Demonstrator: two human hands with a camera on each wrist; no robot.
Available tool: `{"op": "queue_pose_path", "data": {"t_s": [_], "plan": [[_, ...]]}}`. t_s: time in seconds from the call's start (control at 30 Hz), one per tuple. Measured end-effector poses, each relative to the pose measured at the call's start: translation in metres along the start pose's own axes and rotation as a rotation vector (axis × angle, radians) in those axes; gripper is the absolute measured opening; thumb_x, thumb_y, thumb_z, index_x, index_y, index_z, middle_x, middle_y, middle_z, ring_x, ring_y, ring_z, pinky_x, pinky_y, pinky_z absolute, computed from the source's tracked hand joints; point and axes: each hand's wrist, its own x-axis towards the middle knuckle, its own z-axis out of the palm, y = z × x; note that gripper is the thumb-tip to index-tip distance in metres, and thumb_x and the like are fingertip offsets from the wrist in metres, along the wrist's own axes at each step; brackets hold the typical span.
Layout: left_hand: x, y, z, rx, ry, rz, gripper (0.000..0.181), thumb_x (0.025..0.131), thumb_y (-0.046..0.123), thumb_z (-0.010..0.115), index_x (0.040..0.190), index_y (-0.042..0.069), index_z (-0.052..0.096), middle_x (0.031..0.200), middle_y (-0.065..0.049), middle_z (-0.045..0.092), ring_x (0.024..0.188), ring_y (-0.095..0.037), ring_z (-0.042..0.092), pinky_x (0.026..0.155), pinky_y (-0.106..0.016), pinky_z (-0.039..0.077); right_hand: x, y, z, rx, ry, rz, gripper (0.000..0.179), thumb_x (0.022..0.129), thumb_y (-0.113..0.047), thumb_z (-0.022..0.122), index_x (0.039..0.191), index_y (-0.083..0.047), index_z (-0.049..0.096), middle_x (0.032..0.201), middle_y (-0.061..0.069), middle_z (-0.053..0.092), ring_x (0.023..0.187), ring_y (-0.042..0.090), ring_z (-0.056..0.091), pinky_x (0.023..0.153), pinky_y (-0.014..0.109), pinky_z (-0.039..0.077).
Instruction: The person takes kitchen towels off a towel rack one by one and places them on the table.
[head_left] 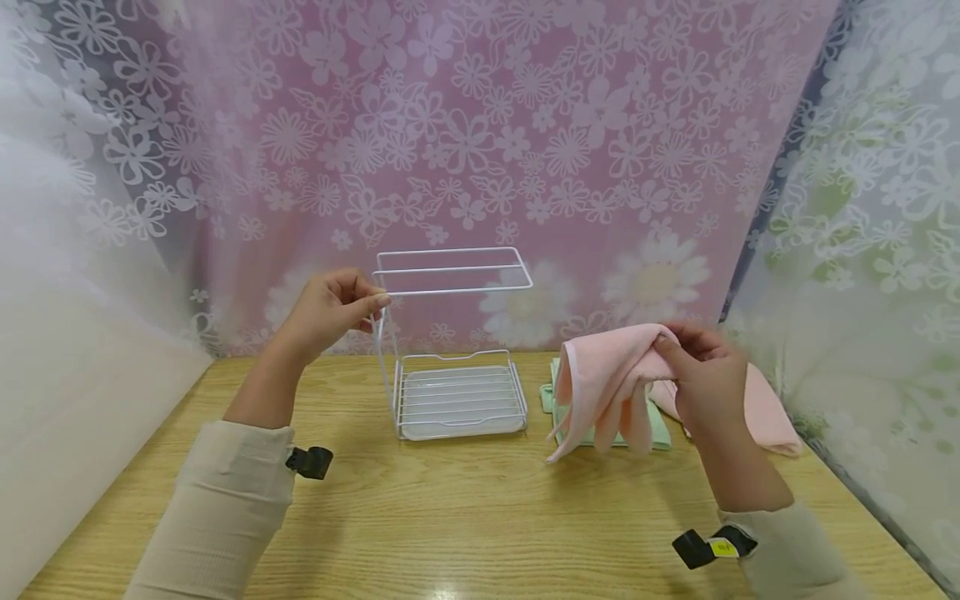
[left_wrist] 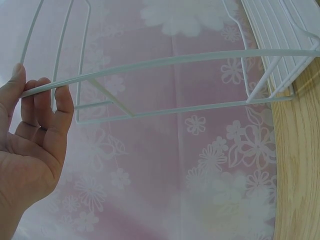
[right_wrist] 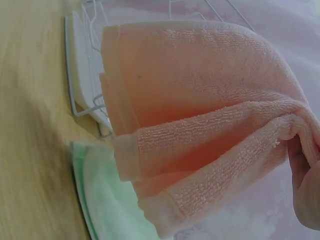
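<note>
A white wire rack (head_left: 457, 421) stands on the table, with a white tray (head_left: 431, 382) in its base and an open wire frame at the top. My left hand (head_left: 333, 308) pinches the rack's upper left corner between thumb and fingers; the left wrist view shows the fingertips on the wire. To the right of the rack, my right hand (head_left: 708, 375) grips a pink towel (head_left: 615, 358) by its gathered end. The towel hangs in loose folds above the table, its hemmed edges downward and to the left, as the right wrist view (right_wrist: 210, 90) shows closely.
Beneath the held towel lies a folded green towel (head_left: 660, 429). Another pink towel (head_left: 768, 412) lies at the right, partly behind my right hand. Flowered curtains (head_left: 465, 125) rise behind the wooden table (head_left: 450, 517) and along both sides.
</note>
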Motion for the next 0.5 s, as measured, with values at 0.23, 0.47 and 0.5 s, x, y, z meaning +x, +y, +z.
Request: {"op": "queue_pose_path", "data": {"t_s": [0.23,0.47,0.5], "plan": [[-0.001,0.0,0.0,0.004,0.001,0.004,0.018,0.095,0.019,0.067,0.091,0.002,0.063,0.081,-0.009,0.064,0.075,-0.035,0.062,0.071,-0.039,0.059,-0.013,0.011,-0.001,-0.01,-0.023,0.056,0.008,0.086,0.007,0.07,0.089,0.0,0.074,0.079,0.007,0.065,0.069,0.014,0.066,0.059,0.025,0.058],[-0.001,0.001,0.001,-0.002,0.0,0.008,0.017,0.095,0.018,0.066,0.09,0.002,0.063,0.081,-0.009,0.063,0.076,-0.038,0.061,0.071,-0.039,0.059,-0.023,0.017,-0.005,0.063,0.023,0.176,0.013,0.086,0.009,0.069,0.085,-0.004,0.072,0.079,0.005,0.063,0.068,0.012,0.062,0.059,0.021,0.056],[-0.001,0.001,0.001,-0.003,-0.001,0.008,0.017,0.095,0.018,0.066,0.09,0.002,0.063,0.081,-0.009,0.063,0.076,-0.038,0.061,0.071,-0.039,0.059,-0.024,0.018,-0.007,0.057,0.036,0.192,0.014,0.086,0.009,0.069,0.085,-0.004,0.072,0.08,0.005,0.062,0.069,0.012,0.062,0.06,0.021,0.057]]}}
